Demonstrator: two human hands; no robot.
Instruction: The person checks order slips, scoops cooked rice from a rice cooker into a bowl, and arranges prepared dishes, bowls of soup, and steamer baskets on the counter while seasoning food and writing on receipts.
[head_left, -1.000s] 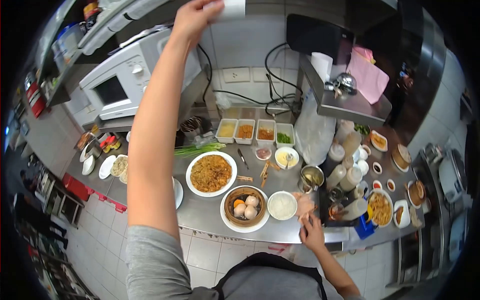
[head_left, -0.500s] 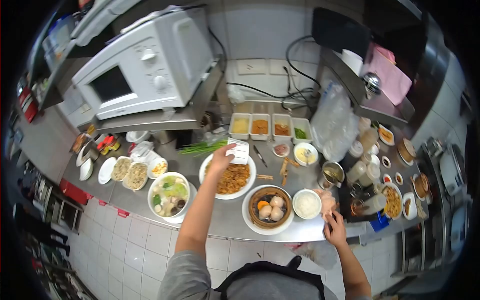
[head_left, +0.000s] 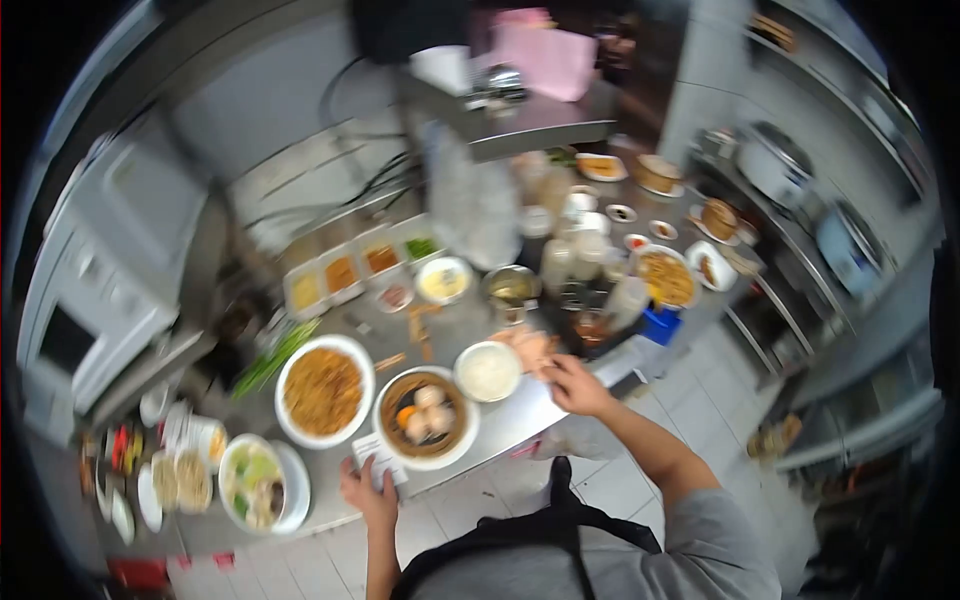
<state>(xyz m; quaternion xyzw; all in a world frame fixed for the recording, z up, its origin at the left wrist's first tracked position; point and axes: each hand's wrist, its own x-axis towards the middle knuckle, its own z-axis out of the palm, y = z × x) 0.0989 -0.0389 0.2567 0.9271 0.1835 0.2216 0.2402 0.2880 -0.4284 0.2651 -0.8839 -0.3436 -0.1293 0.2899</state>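
My left hand [head_left: 368,490] is closed on a white printed paper slip [head_left: 380,458] at the counter's front edge. Just beyond it is a bamboo steamer [head_left: 390,432] with several dumplings, set on a white plate [head_left: 458,455]. A plate of fried noodles [head_left: 322,392] lies farther left. My right hand [head_left: 577,386] has its fingers bent at the edge of a crumpled pinkish cloth [head_left: 528,348] and appears to grip it. A bowl of white rice [head_left: 488,371] stands between the cloth and the steamer. Motion blurs the picture, so the slip's print is unreadable.
A soup bowl [head_left: 252,482] and containers of noodles [head_left: 182,482] stand at the left. Ingredient tubs [head_left: 343,275] line the back. Squeeze bottles [head_left: 590,245], a noodle plate [head_left: 667,277] and a blue box [head_left: 661,325] are at the right. A shelf [head_left: 545,138] overhangs the counter.
My left hand has brought the paper slip from above the fried noodles to the front edge by the steamer. The view has turned to the right. My right hand stays at the cloth.
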